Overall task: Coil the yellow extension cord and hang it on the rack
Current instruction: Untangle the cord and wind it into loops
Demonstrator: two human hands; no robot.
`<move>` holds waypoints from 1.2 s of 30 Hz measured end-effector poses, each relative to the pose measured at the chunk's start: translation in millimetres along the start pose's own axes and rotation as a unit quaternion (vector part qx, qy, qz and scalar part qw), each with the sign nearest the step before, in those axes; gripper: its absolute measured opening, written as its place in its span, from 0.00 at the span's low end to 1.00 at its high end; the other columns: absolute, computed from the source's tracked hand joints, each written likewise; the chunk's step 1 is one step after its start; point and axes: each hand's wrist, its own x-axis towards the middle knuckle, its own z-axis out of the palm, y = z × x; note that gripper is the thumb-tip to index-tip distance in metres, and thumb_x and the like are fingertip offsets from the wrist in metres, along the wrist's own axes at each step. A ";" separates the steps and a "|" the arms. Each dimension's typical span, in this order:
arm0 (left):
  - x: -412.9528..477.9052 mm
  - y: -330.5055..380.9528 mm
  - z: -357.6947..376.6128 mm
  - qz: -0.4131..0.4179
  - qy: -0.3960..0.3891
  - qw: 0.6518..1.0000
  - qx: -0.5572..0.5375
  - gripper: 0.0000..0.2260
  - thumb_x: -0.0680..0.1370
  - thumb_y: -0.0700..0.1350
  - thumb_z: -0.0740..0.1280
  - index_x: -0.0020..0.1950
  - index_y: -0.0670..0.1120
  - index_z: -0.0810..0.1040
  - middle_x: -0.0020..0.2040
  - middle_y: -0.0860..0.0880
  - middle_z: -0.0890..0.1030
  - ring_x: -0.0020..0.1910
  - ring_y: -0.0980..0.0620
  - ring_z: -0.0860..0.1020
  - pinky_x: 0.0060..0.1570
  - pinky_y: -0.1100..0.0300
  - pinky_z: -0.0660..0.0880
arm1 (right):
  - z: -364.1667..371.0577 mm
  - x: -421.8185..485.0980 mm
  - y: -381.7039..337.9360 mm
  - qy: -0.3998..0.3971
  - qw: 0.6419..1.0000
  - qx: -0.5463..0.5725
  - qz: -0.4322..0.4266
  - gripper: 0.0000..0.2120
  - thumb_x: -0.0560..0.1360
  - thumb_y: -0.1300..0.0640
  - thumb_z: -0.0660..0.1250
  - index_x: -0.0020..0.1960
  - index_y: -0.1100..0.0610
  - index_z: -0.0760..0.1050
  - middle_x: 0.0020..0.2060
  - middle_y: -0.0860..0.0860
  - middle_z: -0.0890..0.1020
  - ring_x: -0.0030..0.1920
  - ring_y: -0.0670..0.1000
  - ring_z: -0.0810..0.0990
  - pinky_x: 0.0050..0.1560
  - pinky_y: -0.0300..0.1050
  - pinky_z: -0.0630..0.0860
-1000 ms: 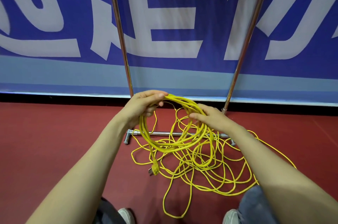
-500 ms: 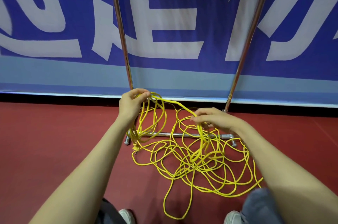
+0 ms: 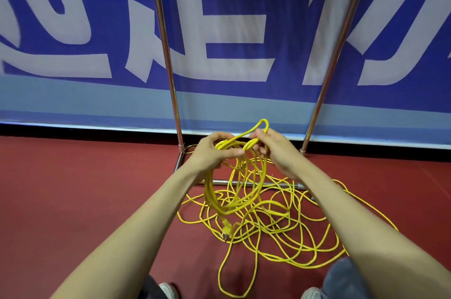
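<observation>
Yellow extension cord [image 3: 208, 191] lies in two parts: a bundle of a few gathered loops hanging from the hands, and a loose tangle spread on the red floor [image 3: 73, 188] below it, running from 6 o'clock out to 4 o'clock of the hands. The strands cross so densely that the loops in the bundle cannot be counted, nor can any one strand be followed through the heap.

The left hand [image 3: 212, 151] has its fingers curled round the top of the bundle. The right hand [image 3: 277, 149], just beside it at 3 o'clock, grips the same strands, with a small bight of cord standing up above its knuckles at 12 o'clock. Its fingertips are turned away, so exactly how they pinch cannot be told.

A plug [image 3: 225, 229] hangs at the bundle's low end, at 6 o'clock, near or on the floor; which one is unclear. The cord's other end is lost in the tangle.

The rack [image 3: 166, 54] stands behind at 12 o'clock: two shiny uprights, both cut off by the upper edge, so the rail is out of sight. Its base bar is partly covered by cord and forearms. Behind it hangs a blue banner [image 3: 231, 108] with white characters, cropped on every side.

At 6 o'clock, shoe toes [image 3: 168, 290] and a trouser leg [image 3: 341, 279] are cut by the lower edge.
</observation>
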 end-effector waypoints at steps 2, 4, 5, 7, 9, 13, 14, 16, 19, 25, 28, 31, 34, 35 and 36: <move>-0.1 -1.1 1.7 0.016 -0.001 0.999 0.036 0.13 0.69 0.41 0.77 0.49 0.47 0.77 0.24 0.56 0.72 0.21 0.57 0.64 0.21 0.67 0.60 | -1.6 1.3 -2.9 -0.003 1.000 0.026 0.008 0.12 0.82 0.55 0.55 0.46 0.57 0.73 0.31 0.50 0.72 0.28 0.44 0.65 0.32 0.37 0.64; -0.6 -2.0 3.9 0.029 0.017 0.998 0.061 0.12 0.69 0.42 0.77 0.49 0.46 0.79 0.25 0.55 0.70 0.22 0.56 0.63 0.21 0.66 0.59 | -3.4 1.8 -5.6 0.007 0.999 -0.039 0.022 0.10 0.81 0.53 0.58 0.44 0.57 0.72 0.31 0.49 0.71 0.30 0.45 0.66 0.33 0.38 0.65; -0.9 -2.1 4.5 0.031 0.026 0.997 0.064 0.11 0.69 0.42 0.78 0.48 0.46 0.79 0.25 0.55 0.70 0.21 0.57 0.64 0.21 0.67 0.60 | -4.7 2.3 -5.8 0.016 0.995 -0.090 0.026 0.09 0.80 0.55 0.59 0.43 0.57 0.72 0.31 0.50 0.71 0.31 0.46 0.67 0.35 0.40 0.66; 0.0 -2.5 2.8 0.023 0.038 0.998 0.047 0.10 0.70 0.41 0.77 0.46 0.47 0.79 0.27 0.53 0.73 0.20 0.59 0.64 0.21 0.67 0.60 | -8.2 4.2 -4.7 0.021 0.983 -0.181 0.027 0.08 0.78 0.58 0.60 0.42 0.57 0.72 0.35 0.54 0.73 0.37 0.51 0.70 0.42 0.47 0.67; 0.8 -3.2 -2.0 -0.019 0.035 0.999 -0.002 0.08 0.72 0.38 0.75 0.46 0.45 0.78 0.28 0.49 0.73 0.19 0.57 0.61 0.20 0.67 0.58 | -13.5 5.0 -1.2 0.015 0.959 -0.279 0.037 0.06 0.78 0.57 0.59 0.45 0.57 0.74 0.41 0.56 0.76 0.43 0.53 0.72 0.47 0.47 0.67; -1.9 -7.6 -4.8 -0.065 0.031 0.996 -0.057 0.06 0.75 0.36 0.71 0.46 0.43 0.75 0.27 0.49 0.79 0.18 0.58 0.59 0.20 0.69 0.54 | -22.1 5.4 7.1 0.063 0.901 -0.425 0.067 0.09 0.80 0.55 0.56 0.54 0.53 0.75 0.57 0.59 0.71 0.59 0.59 0.69 0.58 0.47 0.65; -3.0 -7.5 -2.8 -0.068 0.036 0.995 -0.071 0.05 0.75 0.37 0.70 0.46 0.43 0.75 0.28 0.49 0.79 0.18 0.58 0.59 0.20 0.69 0.54 | -22.9 4.6 8.1 0.080 0.893 -0.436 0.077 0.10 0.80 0.56 0.56 0.58 0.54 0.74 0.59 0.59 0.69 0.57 0.60 0.70 0.58 0.46 0.66; -3.2 -4.9 -0.6 -0.067 0.047 0.991 -0.105 0.04 0.76 0.37 0.70 0.45 0.43 0.75 0.30 0.48 0.78 0.18 0.59 0.59 0.20 0.70 0.55 | -26.5 5.8 11.3 0.103 0.897 -0.422 0.085 0.11 0.80 0.59 0.58 0.60 0.57 0.72 0.57 0.60 0.73 0.48 0.57 0.75 0.47 0.44 0.70; 1.1 1.7 -6.7 -0.065 0.065 0.986 -0.138 0.03 0.77 0.41 0.70 0.46 0.44 0.77 0.33 0.48 0.77 0.19 0.59 0.59 0.19 0.69 0.57 | -32.1 9.1 16.4 0.167 0.937 -0.294 0.084 0.11 0.78 0.63 0.61 0.59 0.61 0.67 0.45 0.60 0.81 0.36 0.54 0.79 0.36 0.45 0.74; 12.6 -2.3 -32.4 -0.043 0.170 0.973 -0.147 0.04 0.77 0.44 0.70 0.44 0.45 0.78 0.33 0.49 0.75 0.19 0.59 0.60 0.20 0.69 0.57 | -37.8 1.7 3.2 0.081 0.988 -0.003 0.129 0.06 0.80 0.62 0.60 0.57 0.60 0.69 0.36 0.55 0.77 0.24 0.44 0.67 0.22 0.34 0.63; 16.8 -9.2 -48.2 -0.021 0.223 0.965 -0.138 0.04 0.76 0.43 0.71 0.44 0.44 0.78 0.32 0.48 0.75 0.18 0.57 0.61 0.20 0.68 0.57 | -41.4 -5.9 -6.8 -0.040 0.992 0.000 0.123 0.10 0.80 0.55 0.61 0.59 0.57 0.72 0.35 0.53 0.73 0.23 0.42 0.62 0.20 0.32 0.56; 18.2 -17.3 -58.3 -0.019 0.237 0.967 -0.095 0.05 0.75 0.43 0.73 0.41 0.45 0.79 0.32 0.48 0.76 0.20 0.55 0.60 0.21 0.67 0.56 | -39.3 -15.1 -15.8 -0.154 0.975 -0.145 0.067 0.17 0.73 0.62 0.71 0.59 0.56 0.71 0.34 0.50 0.76 0.25 0.43 0.66 0.23 0.34 0.60; 17.6 -28.3 -61.9 -0.030 0.235 0.971 -0.044 0.05 0.73 0.43 0.74 0.40 0.46 0.80 0.29 0.50 0.76 0.21 0.55 0.60 0.23 0.65 0.57 | -32.3 -18.8 -18.1 -0.127 0.964 -0.233 0.012 0.13 0.73 0.62 0.70 0.56 0.55 0.74 0.36 0.47 0.79 0.25 0.44 0.68 0.25 0.38 0.63; 17.4 -31.7 -62.0 -0.036 0.231 0.972 -0.034 0.05 0.73 0.43 0.74 0.40 0.46 0.80 0.29 0.50 0.76 0.21 0.55 0.60 0.23 0.64 0.57 | -31.7 -18.9 -18.8 -0.103 0.963 -0.247 -0.005 0.09 0.75 0.60 0.69 0.55 0.54 0.75 0.37 0.47 0.81 0.25 0.44 0.68 0.26 0.38 0.64; 17.5 -34.2 -61.1 -0.039 0.225 0.973 -0.030 0.05 0.73 0.44 0.75 0.40 0.45 0.80 0.29 0.50 0.77 0.21 0.55 0.60 0.23 0.64 0.57 | -31.8 -19.0 -19.3 -0.085 0.959 -0.271 -0.022 0.06 0.76 0.58 0.67 0.53 0.53 0.75 0.38 0.47 0.82 0.25 0.43 0.68 0.26 0.39 0.65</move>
